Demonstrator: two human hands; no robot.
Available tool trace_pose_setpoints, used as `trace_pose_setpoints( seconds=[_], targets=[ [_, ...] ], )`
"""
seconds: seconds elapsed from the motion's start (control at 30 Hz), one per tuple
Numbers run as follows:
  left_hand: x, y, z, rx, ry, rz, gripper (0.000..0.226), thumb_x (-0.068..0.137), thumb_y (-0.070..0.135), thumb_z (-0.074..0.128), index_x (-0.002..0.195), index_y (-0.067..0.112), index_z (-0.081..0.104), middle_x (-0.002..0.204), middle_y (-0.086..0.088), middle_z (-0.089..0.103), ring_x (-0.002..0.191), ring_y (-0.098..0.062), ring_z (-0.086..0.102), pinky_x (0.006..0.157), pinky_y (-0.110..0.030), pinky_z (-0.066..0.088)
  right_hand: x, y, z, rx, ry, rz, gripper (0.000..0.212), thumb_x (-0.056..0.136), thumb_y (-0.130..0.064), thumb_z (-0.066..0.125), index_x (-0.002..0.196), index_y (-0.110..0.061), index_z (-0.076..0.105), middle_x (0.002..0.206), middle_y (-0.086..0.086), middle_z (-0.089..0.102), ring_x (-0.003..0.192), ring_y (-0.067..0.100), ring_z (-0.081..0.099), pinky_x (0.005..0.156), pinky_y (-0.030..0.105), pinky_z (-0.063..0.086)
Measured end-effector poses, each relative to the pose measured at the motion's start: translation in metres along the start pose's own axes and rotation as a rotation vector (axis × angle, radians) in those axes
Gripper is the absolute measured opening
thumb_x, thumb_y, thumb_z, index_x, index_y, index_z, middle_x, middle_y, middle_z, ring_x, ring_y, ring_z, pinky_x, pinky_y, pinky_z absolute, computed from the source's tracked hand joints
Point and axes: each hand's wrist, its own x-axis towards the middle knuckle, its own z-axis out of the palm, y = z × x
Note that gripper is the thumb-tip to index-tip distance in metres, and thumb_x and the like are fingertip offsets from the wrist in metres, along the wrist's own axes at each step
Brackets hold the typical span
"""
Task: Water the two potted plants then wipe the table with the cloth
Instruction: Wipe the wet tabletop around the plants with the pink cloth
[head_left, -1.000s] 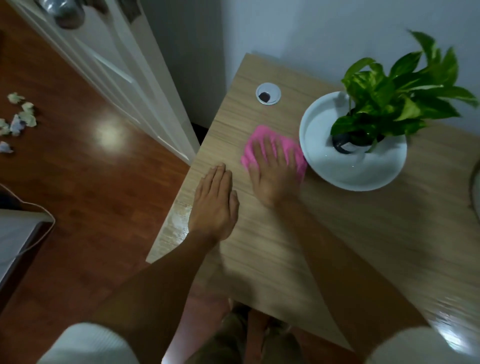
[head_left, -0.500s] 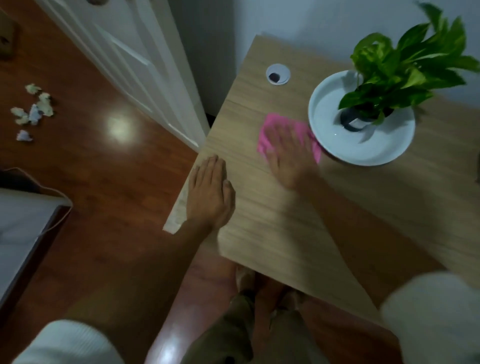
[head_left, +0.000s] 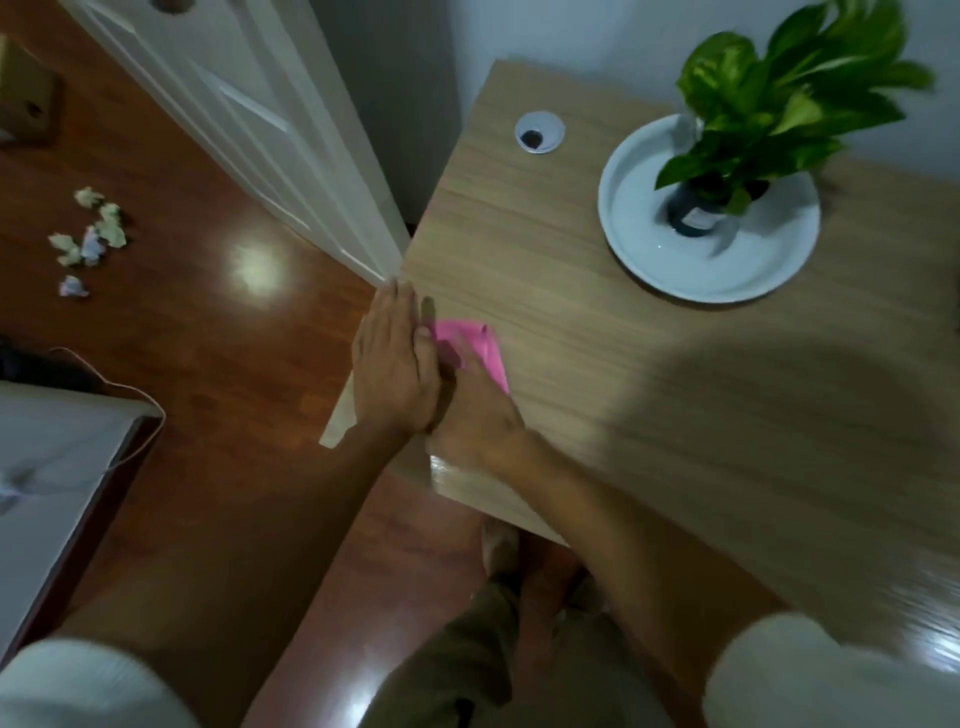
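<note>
A pink cloth (head_left: 475, 345) lies on the wooden table (head_left: 649, 364) near its left edge. My right hand (head_left: 475, 415) presses flat on the cloth and covers most of it. My left hand (head_left: 395, 364) rests flat and open on the table's left edge, touching the right hand's side. One potted plant (head_left: 774, 104) with green leaves stands in a dark pot inside a white saucer (head_left: 649, 249) at the back right. A second plant is not in view.
A round cable grommet (head_left: 539, 133) sits in the table at the back. A white door (head_left: 249, 119) stands close to the table's left edge. Crumpled paper bits (head_left: 91, 236) lie on the wooden floor. A white-topped piece of furniture (head_left: 47, 467) is at the left.
My right hand has slid the pink cloth from beside the saucer toward the table's left front, up against my left hand. The left hand has stayed on the edge.
</note>
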Motion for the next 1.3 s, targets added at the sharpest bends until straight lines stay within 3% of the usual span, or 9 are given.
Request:
trace_pose_setpoints(
  seconds=[0.07,0.17,0.3,0.4,0.57,0.7,0.97,1.07,1.3],
  targets=[
    [0.002,0.015,0.001,0.02,-0.039,0.035,0.064,0.106,0.041,0.016,0.162,0.012,0.025,0.17,-0.009,0.024,0.159,-0.02,0.017,0.13,-0.043,0.015,-0.058,0.005,0.014,0.054,0.053,-0.162,0.051,0.105,-0.045,0.039,0.146,-0.027,0.062,0.15,0.002,0.063,0.156,0.033,0.029,0.129,0.067,0.013],
    [0.0,0.029,0.012,0.024,-0.094,0.084,0.062,0.106,0.038,0.02,0.161,0.01,0.028,0.169,-0.011,0.027,0.158,-0.024,0.021,0.129,-0.047,0.018,-0.133,0.053,0.019,-0.029,0.069,-0.128,0.054,0.111,-0.049,0.032,0.164,-0.037,0.034,0.173,-0.006,0.03,0.165,0.024,0.013,0.133,0.056,-0.001],
    [-0.008,0.04,0.029,0.048,-0.155,0.128,0.066,0.105,0.042,0.017,0.161,0.01,0.028,0.169,-0.012,0.027,0.158,-0.024,0.021,0.128,-0.047,0.02,-0.141,0.121,-0.002,0.035,0.209,0.389,0.056,0.112,-0.049,0.031,0.166,-0.034,0.029,0.175,-0.001,0.021,0.164,0.027,0.017,0.129,0.062,0.016],
    [-0.013,0.048,0.039,0.055,-0.17,0.143,0.068,0.103,0.042,0.014,0.16,0.008,0.029,0.168,-0.013,0.029,0.158,-0.025,0.023,0.129,-0.047,0.019,-0.084,0.095,-0.006,0.201,0.196,0.685,0.06,0.11,-0.051,0.007,0.168,-0.036,0.001,0.175,-0.006,-0.014,0.165,0.027,-0.01,0.13,0.064,-0.004],
    [-0.008,0.076,0.051,0.037,-0.174,0.139,0.068,0.103,0.041,0.014,0.16,0.007,0.03,0.167,-0.016,0.03,0.157,-0.028,0.024,0.129,-0.047,0.019,-0.106,0.04,0.016,0.063,0.034,0.205,0.057,0.101,-0.043,0.039,0.154,-0.027,0.053,0.164,-0.003,0.047,0.164,0.029,0.014,0.13,0.062,0.007],
    [-0.008,0.099,0.07,0.065,-0.227,0.256,0.065,0.103,0.035,0.022,0.155,0.001,0.037,0.162,-0.022,0.037,0.153,-0.036,0.032,0.124,-0.051,0.028,-0.238,0.079,0.022,0.044,0.083,0.081,0.054,0.111,-0.047,0.036,0.164,-0.033,0.034,0.173,-0.003,0.03,0.164,0.024,0.017,0.133,0.056,0.009],
    [-0.05,0.157,0.118,0.087,-0.294,0.417,0.063,0.104,0.037,0.024,0.158,0.007,0.034,0.167,-0.014,0.032,0.157,-0.028,0.026,0.126,-0.048,0.024,-0.259,0.23,-0.014,0.241,0.325,1.17,0.067,0.109,-0.061,0.01,0.162,-0.025,0.031,0.168,0.009,0.034,0.157,0.033,0.031,0.127,0.059,0.027],
    [-0.062,0.185,0.133,0.093,-0.28,0.439,0.06,0.106,0.034,0.025,0.159,0.007,0.033,0.167,-0.014,0.032,0.157,-0.028,0.025,0.127,-0.046,0.021,-0.236,0.185,-0.002,0.207,0.303,0.874,0.052,0.111,-0.041,0.024,0.155,-0.019,0.044,0.154,0.011,0.053,0.145,0.032,0.049,0.119,0.059,0.039],
    [-0.103,0.27,0.179,0.091,-0.301,0.47,0.061,0.106,0.035,0.024,0.159,0.007,0.034,0.166,-0.014,0.033,0.157,-0.029,0.026,0.126,-0.048,0.023,-0.444,0.177,0.055,0.067,0.099,0.281,0.057,0.112,-0.051,0.029,0.167,-0.04,0.016,0.177,-0.005,0.015,0.166,0.022,0.004,0.132,0.056,0.007]
  ],
)
